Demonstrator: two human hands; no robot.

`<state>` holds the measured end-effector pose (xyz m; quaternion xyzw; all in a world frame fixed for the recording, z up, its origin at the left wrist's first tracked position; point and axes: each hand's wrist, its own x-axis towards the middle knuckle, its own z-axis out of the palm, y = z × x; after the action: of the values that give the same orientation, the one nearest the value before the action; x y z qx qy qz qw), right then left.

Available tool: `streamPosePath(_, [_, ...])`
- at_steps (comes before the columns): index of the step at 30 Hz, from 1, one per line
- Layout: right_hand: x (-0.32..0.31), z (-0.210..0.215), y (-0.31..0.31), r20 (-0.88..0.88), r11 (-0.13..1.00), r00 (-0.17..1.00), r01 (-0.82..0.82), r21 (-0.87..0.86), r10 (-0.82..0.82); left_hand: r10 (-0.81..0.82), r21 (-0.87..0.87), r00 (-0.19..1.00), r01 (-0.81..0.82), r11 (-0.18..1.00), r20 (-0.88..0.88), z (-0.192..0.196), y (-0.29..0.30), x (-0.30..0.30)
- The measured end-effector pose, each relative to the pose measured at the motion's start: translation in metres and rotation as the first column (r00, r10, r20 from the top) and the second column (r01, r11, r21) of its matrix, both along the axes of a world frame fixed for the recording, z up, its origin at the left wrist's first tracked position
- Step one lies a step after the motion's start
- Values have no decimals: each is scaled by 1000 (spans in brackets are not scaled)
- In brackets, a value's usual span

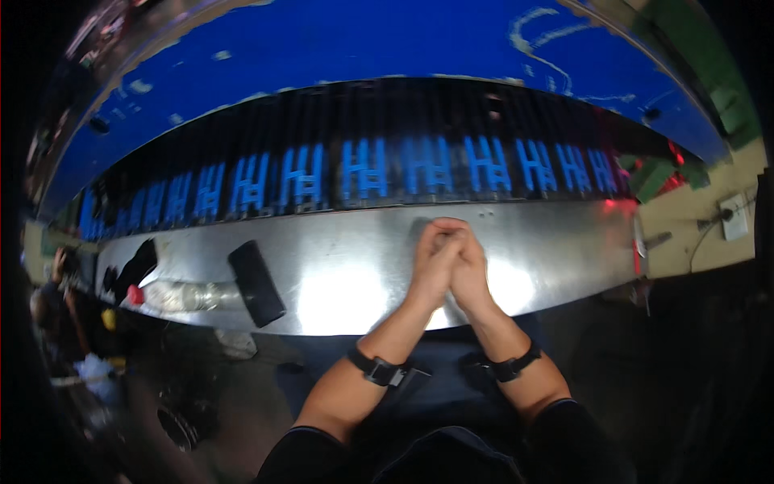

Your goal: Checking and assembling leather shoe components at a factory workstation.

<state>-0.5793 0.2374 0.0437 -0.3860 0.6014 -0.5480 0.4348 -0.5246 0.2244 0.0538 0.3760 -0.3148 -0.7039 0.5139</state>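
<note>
Over the middle of a shiny metal table [564, 230], my left hand [432, 264] and my right hand [471, 270] are pressed together. Their fingers are closed and folded against each other at the far end. A small dark gap shows between them, and whatever they may hold is hidden. Both forearms come in from the lower edge, each with a black strap; the left strap [376, 368] and the right strap [516, 366] carry buckles.
A black phone-like slab [256, 282] lies left of my hands, beside a clear bottle [189, 296] with a red cap. Black cloth-like items [139, 270] are farther left. Behind the table runs a dark machine with blue slotted parts [364, 168] under a blue panel [387, 40].
</note>
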Motion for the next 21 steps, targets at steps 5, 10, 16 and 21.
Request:
streamPosePath(5, [12, 17, 0, 101, 992, 987, -123, -9, 124, 30, -6, 1000, -30, 1000, -5, -45, -12, 22])
streamPosePath(10, [5, 14, 2, 88, 993, 990, -115, 5, 114, 27, 107, 995, -17, 994, -92, -22, -6, 18])
streamPosePath(16, [5, 19, 3, 77, 990, 987, -141, 17, 139, -24, 123, 997, 33, 992, -75, -5, -3, 21])
streamPosePath(21, [4, 13, 3, 41, 992, 991, -126, -18, 127, -34, 125, 993, 48, 991, -111, -12, -5, 20])
